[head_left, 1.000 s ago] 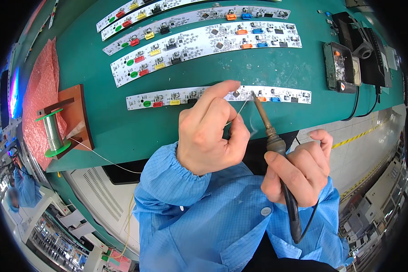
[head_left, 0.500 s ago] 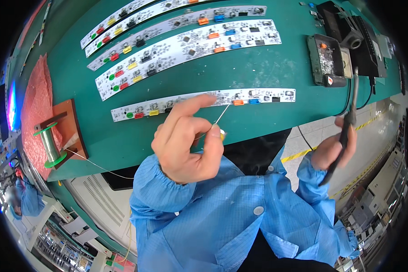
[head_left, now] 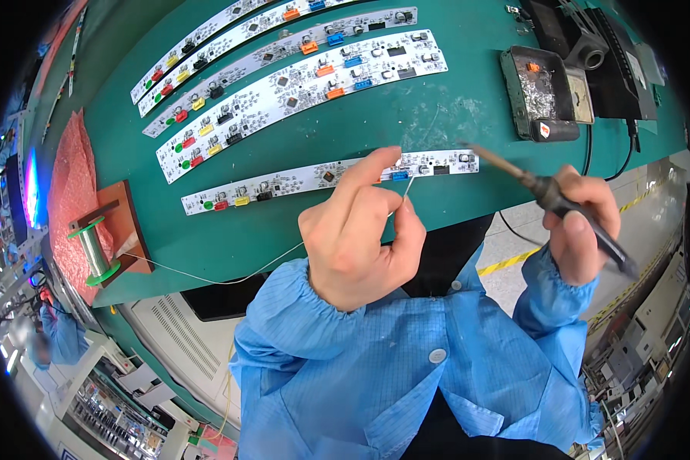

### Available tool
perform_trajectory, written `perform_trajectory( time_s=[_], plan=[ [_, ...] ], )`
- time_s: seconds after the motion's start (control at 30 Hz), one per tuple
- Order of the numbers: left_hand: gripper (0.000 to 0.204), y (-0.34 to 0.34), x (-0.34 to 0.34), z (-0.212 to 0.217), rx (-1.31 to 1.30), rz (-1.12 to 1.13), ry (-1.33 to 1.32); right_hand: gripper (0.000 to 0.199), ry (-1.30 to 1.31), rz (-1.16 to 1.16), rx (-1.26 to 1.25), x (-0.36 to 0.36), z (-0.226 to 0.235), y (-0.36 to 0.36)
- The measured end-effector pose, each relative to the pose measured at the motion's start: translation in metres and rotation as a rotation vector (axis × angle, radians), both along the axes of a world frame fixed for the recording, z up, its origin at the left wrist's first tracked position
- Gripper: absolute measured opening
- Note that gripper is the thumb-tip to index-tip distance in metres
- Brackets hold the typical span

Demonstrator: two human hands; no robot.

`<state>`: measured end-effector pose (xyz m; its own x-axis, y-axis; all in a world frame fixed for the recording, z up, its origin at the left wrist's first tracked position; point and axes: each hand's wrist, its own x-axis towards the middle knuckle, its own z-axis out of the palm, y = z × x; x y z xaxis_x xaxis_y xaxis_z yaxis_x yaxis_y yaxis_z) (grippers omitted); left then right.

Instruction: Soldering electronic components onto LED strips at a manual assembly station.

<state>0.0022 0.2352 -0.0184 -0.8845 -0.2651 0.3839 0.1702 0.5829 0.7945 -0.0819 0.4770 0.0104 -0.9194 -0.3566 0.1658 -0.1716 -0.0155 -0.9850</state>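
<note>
A narrow white circuit board [head_left: 295, 182] with coloured connectors lies nearest me on the green bench. My left hand [head_left: 360, 234] is over its right half, thumb and fingers closed on a thin solder wire [head_left: 284, 254]. The wire's short end points up at the board beside a blue connector [head_left: 400, 175]; I cannot tell if it touches. The index finger reaches over the board and hides part of it. My right hand [head_left: 586, 218] is closed around a soldering iron [head_left: 550, 196], slightly blurred. Its tip points left, close to the board's right end.
More strip boards [head_left: 291, 100] lie in curved rows behind. At left, the solder spool [head_left: 96, 253] sits on a brown stand [head_left: 130, 222] beside pink bubble wrap [head_left: 77, 184]. A soldering stand with a metal tray [head_left: 525, 92] and black cables [head_left: 589, 153] occupies the right.
My left hand has moved right along the board with the solder wire. My right hand has swung the soldering iron from the stand, its tip now pointing left near the board's end.
</note>
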Motion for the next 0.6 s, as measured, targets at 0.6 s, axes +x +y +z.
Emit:
perform_trajectory(
  time_s=[0.6],
  plan=[
    [0.018,0.0,-0.003,-0.003,-0.047,0.015,-0.065,0.025,-0.293,0.173,0.262,-0.042,0.017,-0.024]
  ],
)
